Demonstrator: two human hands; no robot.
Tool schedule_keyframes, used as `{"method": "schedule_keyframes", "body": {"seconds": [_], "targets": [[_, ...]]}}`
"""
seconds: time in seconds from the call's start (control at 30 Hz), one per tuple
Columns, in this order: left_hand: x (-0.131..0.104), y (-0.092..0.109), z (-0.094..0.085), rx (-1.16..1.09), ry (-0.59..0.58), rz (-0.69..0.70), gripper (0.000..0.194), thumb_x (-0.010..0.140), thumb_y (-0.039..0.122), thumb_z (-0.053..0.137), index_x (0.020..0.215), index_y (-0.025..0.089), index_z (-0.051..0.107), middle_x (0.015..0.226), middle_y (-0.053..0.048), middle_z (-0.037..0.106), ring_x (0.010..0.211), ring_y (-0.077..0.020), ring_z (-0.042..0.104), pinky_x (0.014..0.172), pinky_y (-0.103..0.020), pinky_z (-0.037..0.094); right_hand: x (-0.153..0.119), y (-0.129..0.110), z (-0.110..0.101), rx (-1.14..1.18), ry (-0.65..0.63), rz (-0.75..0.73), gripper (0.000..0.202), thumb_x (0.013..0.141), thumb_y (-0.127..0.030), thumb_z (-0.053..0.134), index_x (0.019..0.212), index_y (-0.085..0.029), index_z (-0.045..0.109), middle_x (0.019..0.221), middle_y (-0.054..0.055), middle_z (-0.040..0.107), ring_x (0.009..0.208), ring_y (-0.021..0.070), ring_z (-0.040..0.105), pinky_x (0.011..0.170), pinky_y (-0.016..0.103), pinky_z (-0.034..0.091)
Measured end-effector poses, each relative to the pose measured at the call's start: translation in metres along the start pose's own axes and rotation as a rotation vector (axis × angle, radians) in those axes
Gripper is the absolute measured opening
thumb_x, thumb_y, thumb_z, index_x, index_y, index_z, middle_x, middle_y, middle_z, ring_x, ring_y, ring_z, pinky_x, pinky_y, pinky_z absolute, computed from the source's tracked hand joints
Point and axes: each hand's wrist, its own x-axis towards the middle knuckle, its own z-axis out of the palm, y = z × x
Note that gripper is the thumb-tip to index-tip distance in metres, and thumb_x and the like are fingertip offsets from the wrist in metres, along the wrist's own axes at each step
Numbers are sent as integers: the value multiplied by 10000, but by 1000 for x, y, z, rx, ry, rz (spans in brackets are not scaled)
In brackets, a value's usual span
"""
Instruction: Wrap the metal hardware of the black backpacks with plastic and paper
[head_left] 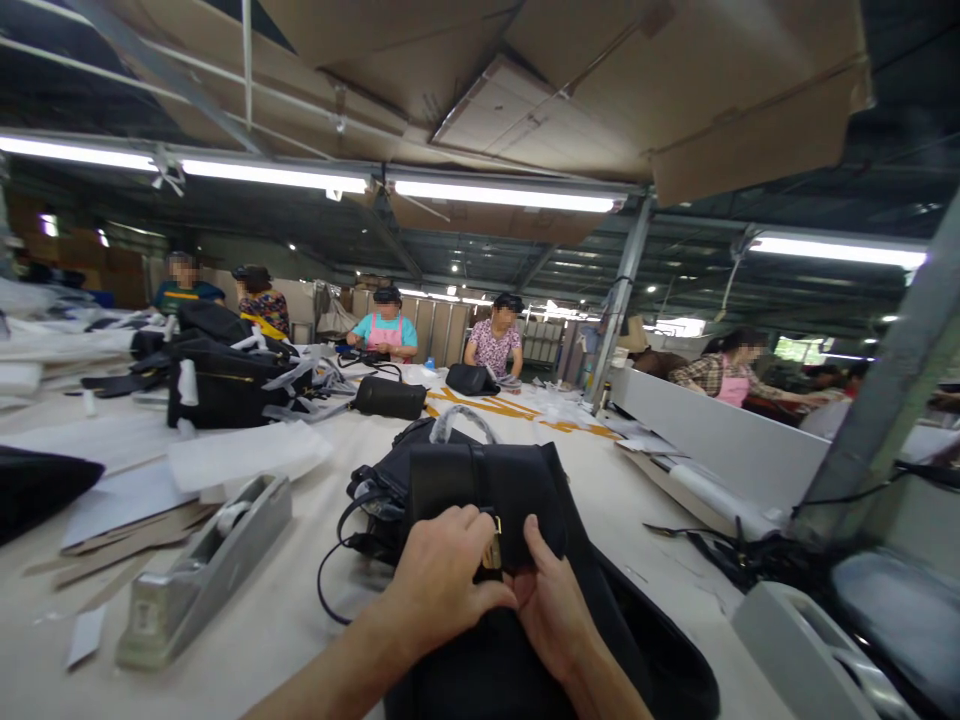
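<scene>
A black bag (517, 485) with a flap lies in front of me on the pale table (300, 560). On the flap's front is a gold buckle (493, 545) with a short strap. My left hand (446, 565) is closed at the buckle strap, its fingers curled over it from the left. Just right of the buckle, my right hand (551, 600) has its thumb up against the flap and its other fingers partly hidden beneath the flap's lower edge. A clear-wrapped handle (461, 415) rises behind the bag.
A grey tape dispenser (206, 570) stands at left beside papers and card (135, 530). Black bags (225, 380) are piled at the back left. Another dispenser (817, 650) and black straps (727, 555) are at right. Several people sit or stand across the table.
</scene>
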Motion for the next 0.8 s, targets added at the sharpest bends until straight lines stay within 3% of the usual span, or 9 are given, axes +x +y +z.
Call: {"method": "schedule_keyframes", "body": {"seconds": [0.1, 0.2, 0.3, 0.5, 0.63, 0.7, 0.8], "targets": [[9, 6, 19, 120, -51, -35, 248, 806, 360, 715, 893, 167, 585, 928, -92, 661, 909, -302, 629, 741, -388, 507, 1, 3, -2, -14, 42, -31, 397, 666, -403, 849, 921, -137, 702, 934, 59, 774, 775, 202, 725, 609, 269, 601], [12, 12, 30, 170, -109, -32, 45, 892, 183, 583, 911, 143, 595, 901, -109, 670, 889, -297, 653, 736, -393, 531, 2, 4, -4, -16, 76, -47, 383, 627, -390, 874, 870, -152, 697, 859, 20, 769, 658, 152, 696, 555, 235, 581], [10, 12, 36, 211, -139, 42, 171, 897, 36, 453, 934, 126, 594, 931, -133, 672, 885, -289, 660, 716, -378, 537, 1, 4, -4, -32, 53, -38, 410, 607, -381, 885, 886, -151, 692, 864, 35, 770, 703, 192, 712, 596, 285, 598], [5, -15, 41, 116, -61, 102, 182, 948, 115, 390, 885, 170, 552, 873, -82, 654, 827, -236, 648, 737, -332, 509, 3, 6, 0, -38, 8, -3, 449, 687, -417, 832, 992, -132, 667, 958, 90, 770, 888, 252, 726, 686, 328, 603], [-8, -43, 24, 96, 103, -38, 235, 960, 172, 350, 801, 199, 522, 798, -48, 621, 770, -214, 626, 704, -302, 473, 5, 7, 2, -46, 10, -9, 502, 703, -404, 826, 1079, -133, 635, 966, 99, 771, 874, 262, 734, 678, 352, 608], [-22, -61, 4, 65, 172, -142, 254, 943, 207, 371, 725, 208, 501, 730, -31, 604, 704, -200, 608, 657, -280, 447, 4, 6, 0, -36, 19, -13, 528, 699, -400, 830, 1101, -130, 621, 970, 101, 771, 834, 263, 740, 664, 364, 612], [-58, -93, -32, -81, 166, -199, 250, 921, 319, 436, 725, 216, 552, 684, 6, 619, 644, -167, 591, 598, -233, 421, 3, 4, -4, -39, -3, 5, 549, 706, -424, 821, 1092, -98, 608, 930, 125, 773, 755, 259, 744, 619, 350, 610]]}}
